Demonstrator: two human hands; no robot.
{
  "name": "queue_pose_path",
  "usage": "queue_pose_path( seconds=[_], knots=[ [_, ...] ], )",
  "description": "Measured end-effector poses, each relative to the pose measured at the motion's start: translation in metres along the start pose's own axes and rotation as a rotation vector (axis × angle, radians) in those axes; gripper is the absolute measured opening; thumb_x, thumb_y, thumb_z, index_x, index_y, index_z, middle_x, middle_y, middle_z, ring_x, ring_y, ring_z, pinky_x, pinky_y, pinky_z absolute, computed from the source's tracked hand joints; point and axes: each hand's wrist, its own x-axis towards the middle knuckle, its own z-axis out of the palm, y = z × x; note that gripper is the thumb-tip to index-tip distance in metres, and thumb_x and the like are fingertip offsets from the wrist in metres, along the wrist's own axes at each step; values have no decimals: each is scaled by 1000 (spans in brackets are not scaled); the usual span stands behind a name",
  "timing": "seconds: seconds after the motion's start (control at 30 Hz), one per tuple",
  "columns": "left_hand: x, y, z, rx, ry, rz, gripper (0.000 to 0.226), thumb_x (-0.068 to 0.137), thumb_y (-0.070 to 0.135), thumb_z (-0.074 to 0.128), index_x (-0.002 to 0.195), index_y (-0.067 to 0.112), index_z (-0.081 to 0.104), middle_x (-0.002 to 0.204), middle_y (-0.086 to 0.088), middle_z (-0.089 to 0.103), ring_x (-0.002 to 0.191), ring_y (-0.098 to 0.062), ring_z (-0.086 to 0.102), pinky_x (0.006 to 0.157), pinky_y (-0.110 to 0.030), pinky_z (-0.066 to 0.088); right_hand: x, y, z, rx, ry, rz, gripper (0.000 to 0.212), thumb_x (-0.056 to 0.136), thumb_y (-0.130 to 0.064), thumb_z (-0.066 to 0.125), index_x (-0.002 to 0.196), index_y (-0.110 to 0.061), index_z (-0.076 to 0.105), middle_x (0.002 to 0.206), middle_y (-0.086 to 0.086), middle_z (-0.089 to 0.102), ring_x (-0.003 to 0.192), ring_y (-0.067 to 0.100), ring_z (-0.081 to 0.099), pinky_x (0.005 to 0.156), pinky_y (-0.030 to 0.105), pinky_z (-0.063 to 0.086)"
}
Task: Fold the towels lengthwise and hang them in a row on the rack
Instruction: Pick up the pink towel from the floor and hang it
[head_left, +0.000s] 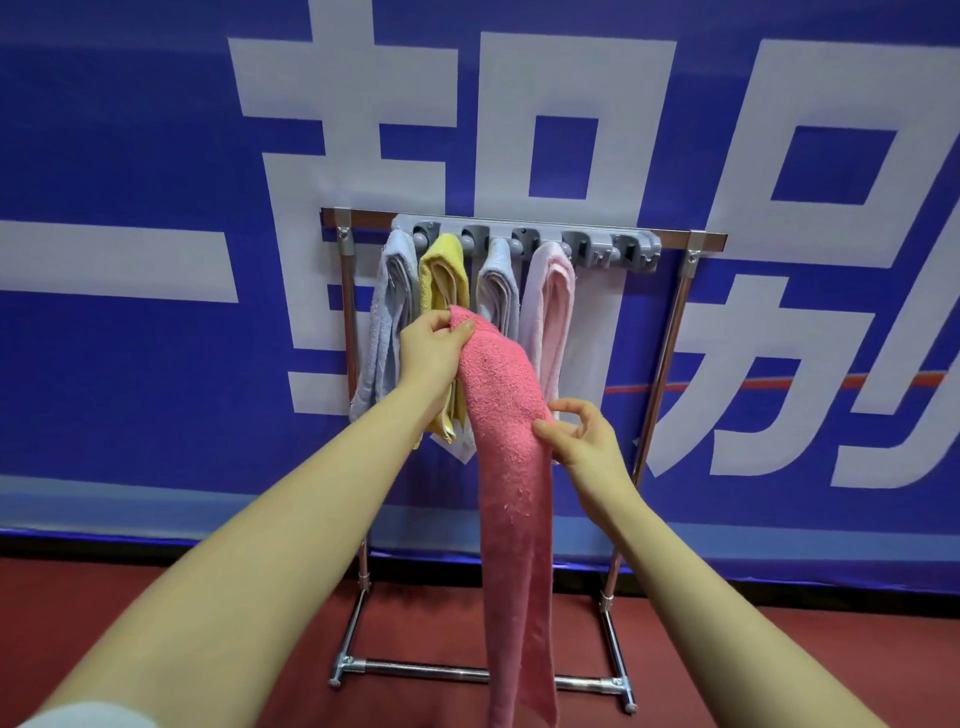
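Observation:
A long coral-pink towel (511, 467), folded lengthwise, hangs down in front of the rack. My left hand (434, 348) pinches its top end. My right hand (584, 441) holds its right edge lower down between thumb and fingers. Behind it stands a metal rack (680, 322) with a grey clip bar (597, 249) across the top. Several folded towels hang from the clips in a row: a pale blue towel (387, 322), a yellow towel (441, 275), a second pale blue towel (498, 283) and a light pink towel (548, 306). The rightmost clips hold nothing.
A blue banner (156, 156) with large white characters covers the wall behind the rack. The floor (208, 623) is dark red. The rack's base bar (441, 673) lies near my feet.

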Motion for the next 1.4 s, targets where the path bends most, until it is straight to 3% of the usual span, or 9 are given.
queue_pose_path(
  seconds=[0.13, 0.23, 0.43, 0.6, 0.73, 0.97, 1.07, 1.27, 1.4],
  knots=[
    [-11, -17, -5, 28, -254, -272, 29, 94, 39, 51, 104, 14, 63, 77, -3, 53, 59, -15, 46, 58, -28, 41, 3, -11, -3, -40, -18, -66, 13, 94, -8, 56, 101, -13, 46, 83, 14, 61, 75, 17, 58, 66, 18, 49],
    [-27, -36, -4, 72, -328, -411, 32, 94, 49, 45, 101, 22, 62, 90, -4, 63, 76, -18, 56, 67, -29, 42, 8, -17, -4, -114, -11, -87, 13, 96, -9, 52, 93, -18, 43, 72, 6, 54, 64, 11, 52, 60, 17, 46],
    [-57, -61, -1, -6, -413, -326, 23, 96, 34, 49, 112, 18, 54, 87, 1, 60, 70, -10, 55, 61, -20, 44, 10, -15, -12, -114, 59, -74, 16, 96, -13, 55, 87, -18, 43, 57, -4, 40, 44, 4, 36, 42, 18, 31],
    [-69, -57, 4, -65, -462, -466, 19, 90, 23, 60, 98, 6, 63, 73, 3, 68, 64, -8, 63, 61, -21, 47, 14, -18, -18, -104, 85, -111, 21, 94, -9, 56, 83, -18, 41, 59, 1, 41, 54, 12, 39, 59, 31, 37],
    [-66, -50, 7, -15, -405, -301, 15, 87, 8, 63, 101, 4, 65, 88, -3, 69, 77, -14, 64, 65, -21, 50, 16, -22, -22, -161, 144, -170, 21, 94, -12, 56, 82, -19, 40, 60, 3, 41, 59, 14, 41, 64, 36, 39],
    [-71, -31, 13, -95, -307, -88, 19, 82, -3, 66, 92, 11, 57, 79, -3, 69, 64, -4, 67, 61, -19, 53, 22, -29, -23, -231, 242, -220, 23, 95, -16, 56, 79, -20, 39, 55, -3, 37, 42, 1, 34, 48, 22, 32],
    [-71, -26, 15, -125, -312, -48, 38, 81, -3, 67, 107, 18, 49, 79, -3, 70, 68, -10, 69, 60, -23, 56, 23, -33, -22, -206, 269, -220, 22, 94, -17, 57, 81, -20, 40, 57, 0, 41, 49, 8, 40, 55, 25, 38],
    [-59, -8, 26, -114, -253, -1, 22, 82, -2, 66, 94, 16, 66, 87, -3, 69, 78, -10, 65, 68, -17, 54, 18, -34, -21, -55, 154, -109, 17, 94, -33, 57, 93, -21, 43, 78, 7, 49, 75, 21, 49, 76, 42, 46],
    [-42, 4, 33, -108, -178, 6, 20, 82, -4, 65, 96, 10, 68, 84, -1, 67, 75, -8, 61, 71, -18, 51, 12, -27, -18, 88, 60, -35, 20, 93, -25, 58, 103, -19, 42, 86, 6, 62, 72, 16, 62, 75, 33, 53]
  ],
)
